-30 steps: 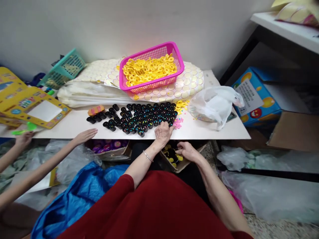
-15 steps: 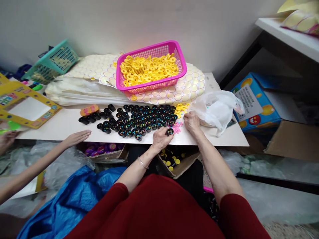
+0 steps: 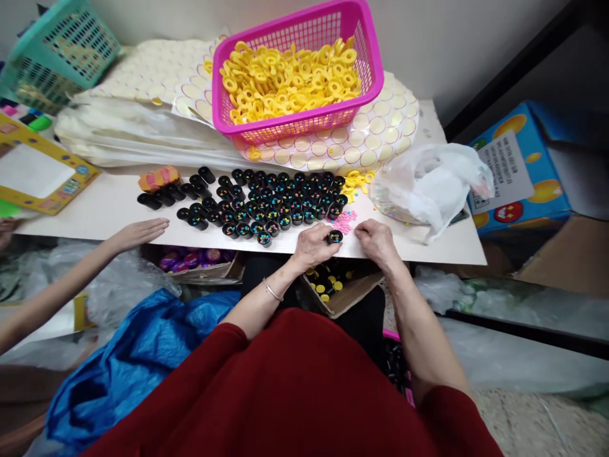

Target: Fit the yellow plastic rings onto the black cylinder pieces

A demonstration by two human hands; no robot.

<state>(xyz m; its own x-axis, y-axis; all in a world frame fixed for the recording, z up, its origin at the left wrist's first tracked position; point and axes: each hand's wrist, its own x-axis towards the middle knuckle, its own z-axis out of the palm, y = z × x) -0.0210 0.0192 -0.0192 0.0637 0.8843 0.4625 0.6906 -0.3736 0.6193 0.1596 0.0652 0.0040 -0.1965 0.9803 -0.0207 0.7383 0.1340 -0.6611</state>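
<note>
Clamps a black cup (image 3: 334, 237) in the left hand (image 3: 312, 246) near the front edge of the table (image 3: 457, 251). Rests the right hand (image 3: 379, 242), curled with grip unclear, beside the pink beads (image 3: 345, 221), a second after reaching into the carton (image 3: 354, 296) below; thus brings both hands, apart, near one cup.

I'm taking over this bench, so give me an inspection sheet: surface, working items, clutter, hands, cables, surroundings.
Surface: white table, partly covered by black cups.
Working items: many cups show coloured bits inside; pink pieces and yellow pieces lie loose beside them.
Clutter: white plastic bag at right, yellow packaging at left.
Hands: left hand holds one cup; right hand is by the pink pieces, fingers curled, contents unclear.
Cables: nothing seen.
Surroundings: co-worker's hand at left; blue box at right.
</note>
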